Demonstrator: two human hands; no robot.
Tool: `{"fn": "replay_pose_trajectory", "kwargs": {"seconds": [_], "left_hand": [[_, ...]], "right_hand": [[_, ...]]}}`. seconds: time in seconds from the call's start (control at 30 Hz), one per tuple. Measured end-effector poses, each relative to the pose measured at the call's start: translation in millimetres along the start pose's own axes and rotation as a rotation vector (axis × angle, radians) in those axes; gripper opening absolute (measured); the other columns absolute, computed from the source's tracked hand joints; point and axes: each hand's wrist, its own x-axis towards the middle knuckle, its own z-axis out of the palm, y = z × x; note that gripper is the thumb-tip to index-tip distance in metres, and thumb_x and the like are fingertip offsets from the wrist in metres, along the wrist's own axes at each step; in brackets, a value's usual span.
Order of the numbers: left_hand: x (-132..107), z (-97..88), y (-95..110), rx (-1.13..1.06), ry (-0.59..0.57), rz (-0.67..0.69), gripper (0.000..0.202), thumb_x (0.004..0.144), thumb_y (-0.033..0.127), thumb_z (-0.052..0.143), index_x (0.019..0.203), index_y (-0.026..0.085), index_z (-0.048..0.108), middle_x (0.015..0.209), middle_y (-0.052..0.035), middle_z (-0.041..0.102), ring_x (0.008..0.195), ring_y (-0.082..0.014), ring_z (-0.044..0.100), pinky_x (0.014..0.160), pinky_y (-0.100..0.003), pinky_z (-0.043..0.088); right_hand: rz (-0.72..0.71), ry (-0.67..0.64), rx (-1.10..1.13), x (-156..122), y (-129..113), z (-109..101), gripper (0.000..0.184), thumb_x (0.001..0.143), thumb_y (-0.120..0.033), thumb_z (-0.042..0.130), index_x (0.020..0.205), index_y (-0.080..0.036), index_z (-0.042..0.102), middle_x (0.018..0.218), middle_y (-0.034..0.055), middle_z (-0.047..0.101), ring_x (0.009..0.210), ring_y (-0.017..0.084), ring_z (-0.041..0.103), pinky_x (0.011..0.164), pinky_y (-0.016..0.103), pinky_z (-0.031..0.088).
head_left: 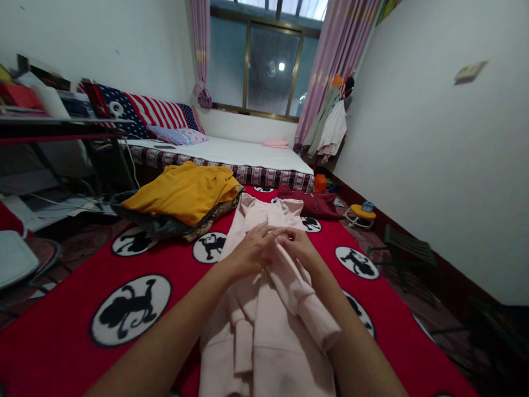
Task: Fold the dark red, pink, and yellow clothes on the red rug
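A pale pink sweatshirt (pixel 264 331) lies lengthwise on a red blanket (pixel 74 286) printed with black-and-white round figures. Its sleeves are folded in over the body. My left hand (pixel 250 251) rests on the garment's middle with its fingers stretched flat. My right hand (pixel 300 245) lies beside it, fingertips meeting the left hand's, pressing on the folded sleeve (pixel 306 300). Neither hand lifts the cloth.
A yellow garment (pixel 185 190) on dark clothes lies at the left, a maroon garment (pixel 316 203) at the far right. Behind is a bed (pixel 231 154), a desk (pixel 49 127) at the left, a small yellow stool (pixel 361 214) and a folding stool (pixel 407 248) by the right wall.
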Motion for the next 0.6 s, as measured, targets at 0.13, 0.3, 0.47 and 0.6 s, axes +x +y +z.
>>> {"fn": "replay_pose_trajectory", "kwargs": {"seconds": [0.13, 0.3, 0.47, 0.6], "left_hand": [[-1, -10.2, -9, -0.042, -0.017, -0.042, 0.035, 0.071, 0.000, 0.056, 0.095, 0.019, 0.073, 0.085, -0.0052, 0.064, 0.086, -0.0199, 0.060, 0.083, -0.033, 0.047], [-6, -52.4, -22, -0.180, -0.048, -0.124, 0.025, 0.064, -0.002, 0.054, 0.066, 0.015, 0.072, 0.073, -0.0022, 0.061, 0.073, -0.0135, 0.057, 0.071, -0.023, 0.042], [-17, -65.6, -35, -0.128, -0.275, -0.270, 0.026, 0.067, 0.007, 0.057, 0.083, 0.016, 0.075, 0.083, -0.0030, 0.066, 0.080, -0.0161, 0.060, 0.074, -0.024, 0.045], [-16, -67.7, -18, -0.067, -0.312, -0.154, 0.040, 0.065, 0.011, 0.066, 0.104, 0.020, 0.073, 0.114, -0.0065, 0.062, 0.106, -0.0217, 0.057, 0.094, -0.030, 0.044]], "right_hand": [[0.127, 0.311, 0.171, 0, 3, -9, 0.043, 0.056, -0.021, 0.064, 0.097, -0.011, 0.073, 0.088, 0.0080, 0.074, 0.075, 0.018, 0.064, 0.070, 0.028, 0.050], [0.301, 0.415, 0.237, -2, 4, -32, 0.044, 0.055, -0.016, 0.063, 0.097, -0.009, 0.073, 0.072, 0.0056, 0.070, 0.058, 0.013, 0.058, 0.055, 0.023, 0.045], [0.349, 0.004, -0.015, -11, -8, -37, 0.055, 0.067, -0.029, 0.072, 0.119, -0.013, 0.066, 0.093, 0.0092, 0.070, 0.065, 0.013, 0.059, 0.049, 0.020, 0.042], [0.290, -0.248, -0.159, -14, -17, -40, 0.062, 0.064, -0.032, 0.080, 0.122, -0.018, 0.065, 0.116, 0.0112, 0.065, 0.094, 0.019, 0.061, 0.065, 0.021, 0.048]]}}
